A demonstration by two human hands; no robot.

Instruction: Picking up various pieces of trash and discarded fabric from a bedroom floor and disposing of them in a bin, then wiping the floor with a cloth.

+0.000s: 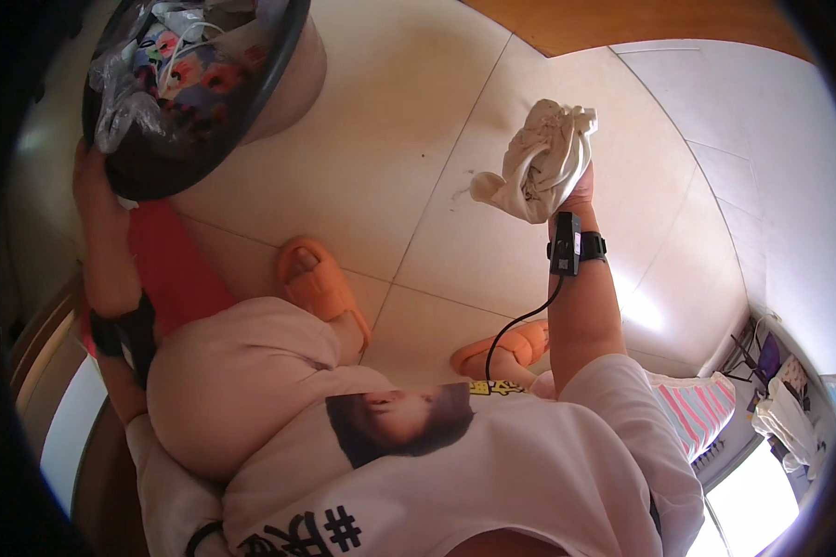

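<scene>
The pale tiled floor [395, 139] carries two orange slippers [327, 290], set apart.

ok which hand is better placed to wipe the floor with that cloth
Probably the right: the right hand holds the bunched cloth, with open floor beside it in view, while the left hand is across at the bin, by its dark rim.

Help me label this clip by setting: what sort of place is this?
Probably a room in a home: the person wears orange slippers on a tiled floor, and a dark-rimmed bin holding clear plastic is at the left hand. Which room, I can't tell.
</scene>
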